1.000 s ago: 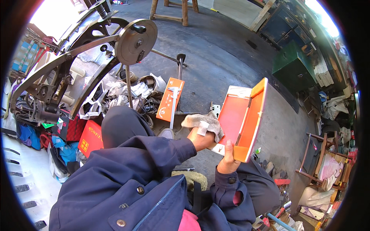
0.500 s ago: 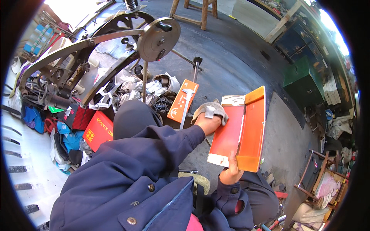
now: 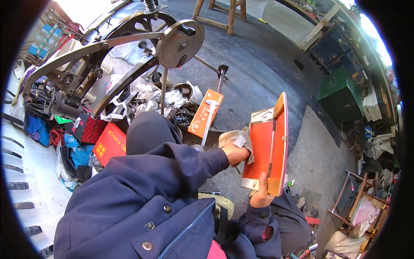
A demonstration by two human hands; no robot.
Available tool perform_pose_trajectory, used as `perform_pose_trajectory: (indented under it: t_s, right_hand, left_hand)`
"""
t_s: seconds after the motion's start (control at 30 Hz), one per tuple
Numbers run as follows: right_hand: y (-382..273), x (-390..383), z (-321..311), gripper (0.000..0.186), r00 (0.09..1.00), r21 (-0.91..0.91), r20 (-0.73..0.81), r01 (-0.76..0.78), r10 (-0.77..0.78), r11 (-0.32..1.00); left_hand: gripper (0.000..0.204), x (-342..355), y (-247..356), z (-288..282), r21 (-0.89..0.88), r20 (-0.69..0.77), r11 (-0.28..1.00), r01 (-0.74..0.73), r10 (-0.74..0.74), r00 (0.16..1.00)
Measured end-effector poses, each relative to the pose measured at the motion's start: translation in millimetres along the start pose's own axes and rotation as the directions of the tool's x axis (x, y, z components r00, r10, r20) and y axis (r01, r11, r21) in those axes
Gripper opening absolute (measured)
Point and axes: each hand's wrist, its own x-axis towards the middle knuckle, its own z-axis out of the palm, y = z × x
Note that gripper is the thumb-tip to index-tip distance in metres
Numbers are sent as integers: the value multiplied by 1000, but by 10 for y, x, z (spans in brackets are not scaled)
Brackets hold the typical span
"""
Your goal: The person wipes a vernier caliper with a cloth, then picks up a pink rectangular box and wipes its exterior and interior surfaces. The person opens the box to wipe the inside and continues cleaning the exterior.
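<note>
My right hand [image 3: 261,197] grips the lower end of an open hinged case [image 3: 261,144], its thumb on the inside. The case is red-orange within, has pale panels at its ends and stands tilted with its lid on the right. My left hand [image 3: 235,154] is closed on a grey cloth [image 3: 236,139], pressed at the case's left edge; its fingers are mostly hidden. Beyond that hand, a metal vernier caliper [image 3: 208,120] lies across a flat orange box [image 3: 199,123].
A hand-cranked machine with a round wheel [image 3: 181,43] stands at the upper left, over plastic bags [image 3: 146,93] and clutter. Nearby is a red box [image 3: 111,144]. A green metal box [image 3: 340,91], a wooden stool [image 3: 230,19] and a small wooden chair [image 3: 364,200] stand farther off.
The case has turned in my right hand, its lid now more upright and seen nearer edge-on. My left hand with the cloth has shifted slightly down.
</note>
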Motion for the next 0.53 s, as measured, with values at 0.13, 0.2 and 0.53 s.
perform_pose_trajectory:
  t_s: [0.13,0.2,0.53]
  right_hand:
    - [-14,-25,-47,38,985,117,60,-167,160,979]
    - [7,-7,-1,39,989,163,23,-149,148,975]
    - [90,198,-213,61,873,750,145,-404,467,524]
  left_hand:
    - [30,-26,23,9,-129,-114,991,33,-48,992]
    - [21,138,-43,-93,-230,-131,973,-27,-3,991]
    - [31,34,93,-347,57,-150,980,-193,200,968]
